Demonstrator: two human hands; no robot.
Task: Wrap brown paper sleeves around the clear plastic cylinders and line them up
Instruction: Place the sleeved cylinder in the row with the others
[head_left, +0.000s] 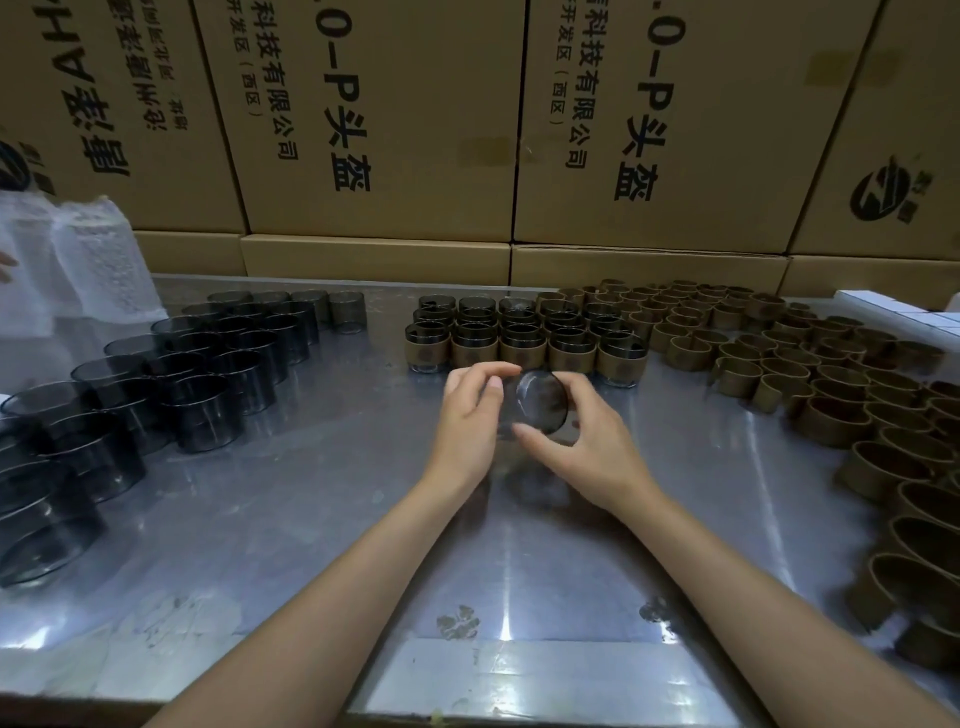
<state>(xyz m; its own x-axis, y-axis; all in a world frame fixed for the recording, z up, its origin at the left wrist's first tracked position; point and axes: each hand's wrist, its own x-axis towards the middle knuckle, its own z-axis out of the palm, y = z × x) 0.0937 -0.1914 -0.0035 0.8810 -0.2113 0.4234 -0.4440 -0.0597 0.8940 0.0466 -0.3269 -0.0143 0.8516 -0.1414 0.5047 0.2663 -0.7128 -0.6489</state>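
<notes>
Gripping one clear plastic cylinder (540, 402) between curled left hand (470, 415) and right hand (587, 441); sleeved cylinders (524, 338) at twelve o'clock.

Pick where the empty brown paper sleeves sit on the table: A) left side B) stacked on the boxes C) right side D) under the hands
C: the loose brown sleeves spread over the table's right side, while the bare clear cylinders stand on the left and the wrapped ones in the middle.

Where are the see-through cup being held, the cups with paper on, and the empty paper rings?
held clear cylinder (540, 402), head view, its round end
wrapped cylinders (522, 345), head view, front-row sleeve
loose paper sleeves (831, 421), head view, ring's side
</notes>
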